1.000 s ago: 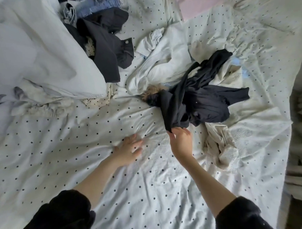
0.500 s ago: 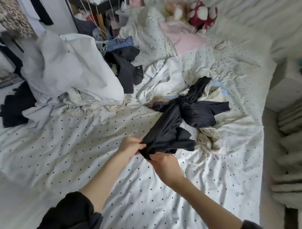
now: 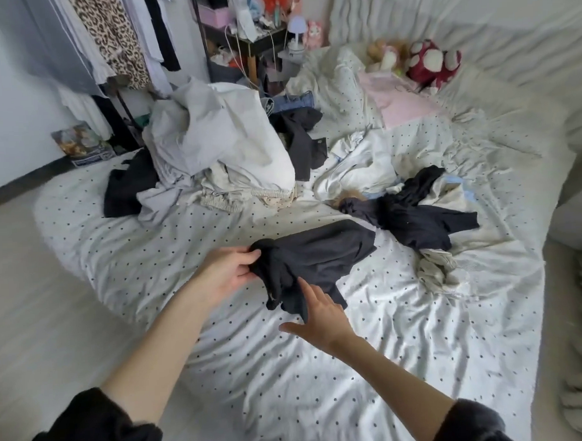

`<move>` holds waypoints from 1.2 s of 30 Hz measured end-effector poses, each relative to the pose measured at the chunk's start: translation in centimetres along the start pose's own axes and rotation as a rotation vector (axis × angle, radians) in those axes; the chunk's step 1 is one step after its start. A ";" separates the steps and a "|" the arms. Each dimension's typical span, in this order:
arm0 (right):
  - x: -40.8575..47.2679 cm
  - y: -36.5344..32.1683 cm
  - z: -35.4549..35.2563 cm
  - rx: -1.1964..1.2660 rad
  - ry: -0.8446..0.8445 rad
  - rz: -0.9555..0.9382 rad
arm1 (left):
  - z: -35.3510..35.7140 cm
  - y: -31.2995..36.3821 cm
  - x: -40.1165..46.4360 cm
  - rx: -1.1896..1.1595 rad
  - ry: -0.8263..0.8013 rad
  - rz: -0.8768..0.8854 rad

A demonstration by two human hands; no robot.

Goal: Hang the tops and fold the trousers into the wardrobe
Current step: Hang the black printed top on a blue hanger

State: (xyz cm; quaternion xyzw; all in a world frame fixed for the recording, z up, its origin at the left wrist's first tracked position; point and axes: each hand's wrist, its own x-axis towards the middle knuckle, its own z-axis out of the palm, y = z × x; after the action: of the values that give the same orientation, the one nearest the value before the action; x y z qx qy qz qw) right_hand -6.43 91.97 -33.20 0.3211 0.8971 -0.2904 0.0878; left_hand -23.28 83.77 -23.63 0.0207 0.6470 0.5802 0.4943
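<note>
**Black garment at frame centre, gripped on its left edge**

Your left hand (image 3: pixel 230 272) sits at centre-left of the frame; its fingers curl round the bunched left edge of the black garment (image 3: pixel 317 259), so the grip there is clenched on cloth; your right hand (image 3: pixel 321 315) lies just below the garment, at lower centre, fingers extended and spread, with the fingertips touching the garment's lower hem; this hand grasps nothing.

The black garment lies spread across the polka-dot bedsheet (image 3: pixel 370 366) at the centre of the frame; its right part rests flat on the sheet, its left part is gathered at your left hand; whether it is a top or trousers cannot be told.

A second dark garment (image 3: pixel 415 219) lies crumpled to the right of centre, apart from the first, partly over pale clothing (image 3: pixel 436 268); a large pale heap of fabric (image 3: pixel 221 147) occupies the upper centre-left; a dark item with a button (image 3: pixel 302 144) lies just right of that heap, with denim (image 3: pixel 292 103) above it.

At the upper left of the frame, hanging clothes (image 3: pixel 118 38), one in leopard print, show on a rail; at the upper right, a red plush with white spots (image 3: pixel 432 62) rests on the bed beside a pink cloth (image 3: pixel 401 101).
</note>
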 end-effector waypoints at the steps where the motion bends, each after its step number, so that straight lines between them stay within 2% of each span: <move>1: 0.3 -0.9 0.3 0.047 0.026 0.000 | 0.1 0.6 -0.5 -0.035 -0.007 0.031; 4: 1.3 -3.8 0.1 0.151 0.193 -0.002 | -0.4 2.5 -1.7 -0.110 0.006 0.132; 6: 1.7 -6.1 -0.7 0.193 0.357 -0.075 | -2.0 4.0 -3.1 -0.173 0.021 0.193; 8: 1.9 -7.6 -2.1 0.332 0.398 -0.123 | -4.1 5.3 -4.1 -0.259 0.055 0.247; 11: 1.4 -11.1 -4.8 0.476 0.296 -0.258 | -9.4 6.9 -6.5 -0.413 0.203 0.328; 15: 0.6 -16.8 -8.1 0.547 0.163 -0.417 | -16.1 6.4 -10.1 -0.467 0.396 0.361; 17: 0.5 -20.9 -8.4 0.582 0.068 -0.492 | -19.5 5.2 -12.5 -0.395 0.507 0.379; 20: -0.3 -26.6 -7.4 0.602 -0.052 -0.590 | -22.2 3.6 -15.7 -0.060 0.697 0.424; 25: -3.8 -36.9 -2.4 0.479 -0.275 -0.790 | -26.5 0.5 -23.7 0.383 0.602 0.593; 27: -5.4 -40.1 -0.5 0.427 -0.361 -0.851 | -28.5 -0.5 -26.5 0.452 0.605 0.616; 30: -8.1 -43.7 2.7 0.347 -0.492 -0.962 | -31.7 -2.5 -31.0 0.497 0.635 0.572; 33: -11.2 -47.5 6.2 0.254 -0.581 -1.077 | -35.1 -5.3 -35.7 0.403 0.600 0.535; 36: -14.0 -50.9 9.7 0.172 -0.648 -1.151 | -37.9 -8.4 -39.9 0.319 0.784 0.477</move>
State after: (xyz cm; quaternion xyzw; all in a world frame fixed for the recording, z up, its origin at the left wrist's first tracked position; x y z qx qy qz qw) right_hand -27.77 47.19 -12.63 -0.3068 0.8272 -0.4434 0.1580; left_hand -23.47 29.40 -11.68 0.0236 0.8426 0.5350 0.0572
